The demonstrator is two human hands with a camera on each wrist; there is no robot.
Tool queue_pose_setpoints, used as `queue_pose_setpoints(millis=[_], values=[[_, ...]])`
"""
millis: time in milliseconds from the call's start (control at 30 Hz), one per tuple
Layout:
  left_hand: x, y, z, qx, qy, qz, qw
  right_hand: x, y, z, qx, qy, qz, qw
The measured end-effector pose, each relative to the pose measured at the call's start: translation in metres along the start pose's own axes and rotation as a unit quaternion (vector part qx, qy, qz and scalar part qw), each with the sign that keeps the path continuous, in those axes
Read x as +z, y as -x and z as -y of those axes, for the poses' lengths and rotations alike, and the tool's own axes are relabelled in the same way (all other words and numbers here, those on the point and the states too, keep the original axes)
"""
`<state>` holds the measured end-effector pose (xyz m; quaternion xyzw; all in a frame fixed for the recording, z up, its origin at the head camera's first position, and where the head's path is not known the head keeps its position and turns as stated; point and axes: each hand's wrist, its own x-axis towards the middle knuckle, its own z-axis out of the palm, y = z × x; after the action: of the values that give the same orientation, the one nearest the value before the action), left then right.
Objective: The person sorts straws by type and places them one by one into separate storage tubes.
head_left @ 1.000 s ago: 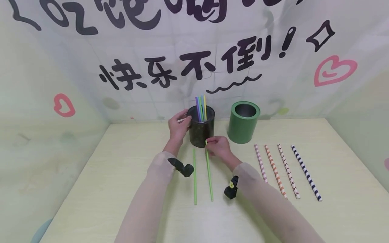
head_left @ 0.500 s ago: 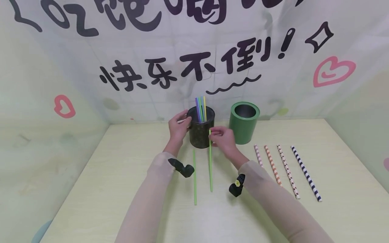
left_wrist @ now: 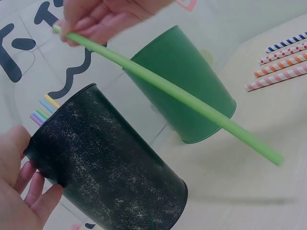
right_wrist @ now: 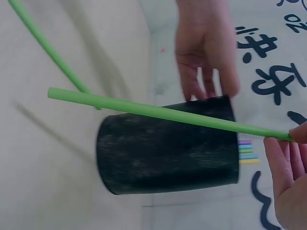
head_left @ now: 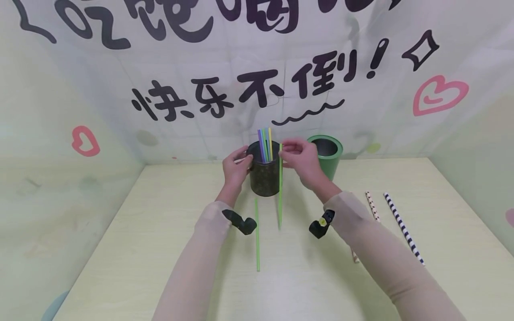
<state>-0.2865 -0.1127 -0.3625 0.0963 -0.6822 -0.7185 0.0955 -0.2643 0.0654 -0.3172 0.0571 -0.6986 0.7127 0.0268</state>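
My left hand holds the left side of a black cup, thumb and fingers at its rim. Several coloured straws, purple, blue, green and yellow, stand inside that cup. Just right of its rim, my right hand pinches a light green straw near the top end. The straw hangs down steeply in front of the cup, and in the left wrist view its lower end is clear of the table. Another green straw lies on the table in front of the cup.
A green cup stands behind my right hand, partly covered by it. To the right lie a navy striped straw, a red dotted straw, an orange striped straw and a pink striped straw. A printed cloth hangs behind the table.
My right hand has risen beside the black cup, lifting the green straw off the table. The right forearm now covers part of the striped straws. My left hand stays on the cup.
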Motion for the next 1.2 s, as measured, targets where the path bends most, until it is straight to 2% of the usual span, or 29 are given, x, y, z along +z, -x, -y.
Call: queue_pose_setpoints(millis=[233,367,600,767,967,1200], values=[[-0.001,-0.001,0.002,0.003,0.000,-0.001,1.0000,0.001,-0.015,0.034,-0.039,0.018,-0.006,0.999],[-0.001,-0.001,0.002,0.007,0.001,0.000,1.0000,0.002,-0.024,0.055,-0.049,0.008,-0.007,0.999],[-0.002,-0.002,0.001,0.016,-0.001,0.002,0.9999,0.003,-0.036,0.087,-0.097,-0.003,-0.019,0.995],[-0.002,-0.003,0.003,0.017,-0.001,0.001,0.9999,0.006,-0.042,0.106,-0.117,-0.027,-0.026,0.992],[-0.002,-0.003,0.005,0.020,-0.011,0.001,0.9997,0.013,-0.048,0.115,-0.120,-0.026,-0.030,0.992],[-0.002,-0.001,0.002,0.016,-0.021,0.002,0.9997,0.015,-0.055,0.102,-0.097,0.011,-0.037,0.995]])
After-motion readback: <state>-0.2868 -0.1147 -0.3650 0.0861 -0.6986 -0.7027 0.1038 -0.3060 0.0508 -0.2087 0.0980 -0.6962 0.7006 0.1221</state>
